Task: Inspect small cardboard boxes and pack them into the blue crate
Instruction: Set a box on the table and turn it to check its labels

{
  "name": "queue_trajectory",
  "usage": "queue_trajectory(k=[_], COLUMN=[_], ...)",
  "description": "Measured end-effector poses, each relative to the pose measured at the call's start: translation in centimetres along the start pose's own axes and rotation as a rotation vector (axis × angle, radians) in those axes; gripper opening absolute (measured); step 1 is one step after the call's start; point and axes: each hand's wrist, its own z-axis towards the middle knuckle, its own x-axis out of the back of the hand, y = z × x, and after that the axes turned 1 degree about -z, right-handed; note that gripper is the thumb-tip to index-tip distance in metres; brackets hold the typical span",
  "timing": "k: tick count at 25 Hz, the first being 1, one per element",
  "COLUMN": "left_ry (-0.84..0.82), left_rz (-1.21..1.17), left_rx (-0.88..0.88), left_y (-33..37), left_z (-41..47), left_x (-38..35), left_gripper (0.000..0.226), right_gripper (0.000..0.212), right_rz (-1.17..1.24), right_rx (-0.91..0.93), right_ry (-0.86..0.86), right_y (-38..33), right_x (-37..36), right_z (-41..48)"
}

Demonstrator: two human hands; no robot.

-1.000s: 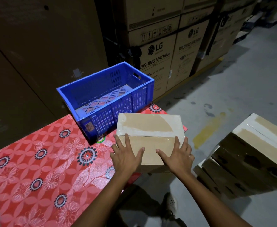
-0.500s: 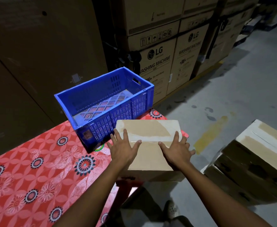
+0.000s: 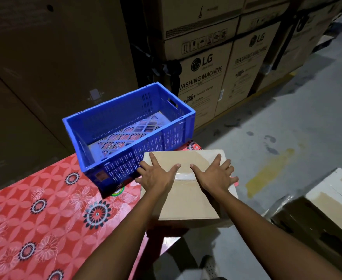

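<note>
**Dim warehouse, red-clothed tabletop**

Washing-machine cartons stand stacked behind it. At its far right corner the slotted plastic blue crate shows only its perforated floor. Just beside it a taped cardboard box overhangs the right edge. The left hand and right hand press its top, fingers spread straight, clasping nothing.

The box at the right is cut off by the frame edge; the crate's sticker is blurred

place: warehouse | we see stacked LG washing-machine cartons; bare concrete floor; yellow floor marking
</note>
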Motion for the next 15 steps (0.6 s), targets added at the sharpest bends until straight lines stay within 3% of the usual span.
queue_trajectory(k=[10, 15], left_ry=[0.172, 0.251], left_rz=[0.034, -0.087], left_rx=[0.051, 0.020], left_y=[1.1, 0.5], left_z=[0.8, 0.3], left_x=[-1.7, -1.9], left_gripper=[0.113, 0.103], right_gripper=[0.113, 0.105], right_rz=[-0.098, -0.018], right_rx=[0.016, 0.050], right_ry=[0.067, 0.120], right_y=[-0.6, -0.1], right_x=[-1.1, -1.2], right_z=[2.0, 1.6])
